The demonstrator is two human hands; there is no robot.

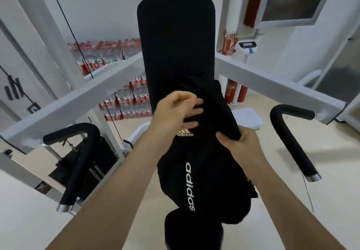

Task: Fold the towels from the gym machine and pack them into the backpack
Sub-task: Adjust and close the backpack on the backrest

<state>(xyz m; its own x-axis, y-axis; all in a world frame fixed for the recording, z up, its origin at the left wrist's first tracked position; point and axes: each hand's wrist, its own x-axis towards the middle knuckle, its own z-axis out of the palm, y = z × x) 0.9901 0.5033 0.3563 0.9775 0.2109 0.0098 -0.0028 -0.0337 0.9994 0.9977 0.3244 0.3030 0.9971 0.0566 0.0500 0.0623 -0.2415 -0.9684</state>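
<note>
Black adidas backpack (194, 171) stands on the machine's seat (192, 234), leaning on the black back pad (175, 41), left hand (175, 111) gripping the fabric at its top with curled fingers, right hand (239, 144) pinching its right edge, can't see what's inside tbh, padded handles (78, 164) either side and packs of bottled water (126, 101) behind.

backpack (202, 173): black, white adidas lettering, upright on machine seat | towel (224, 113): black, bunched at backpack's top
</note>
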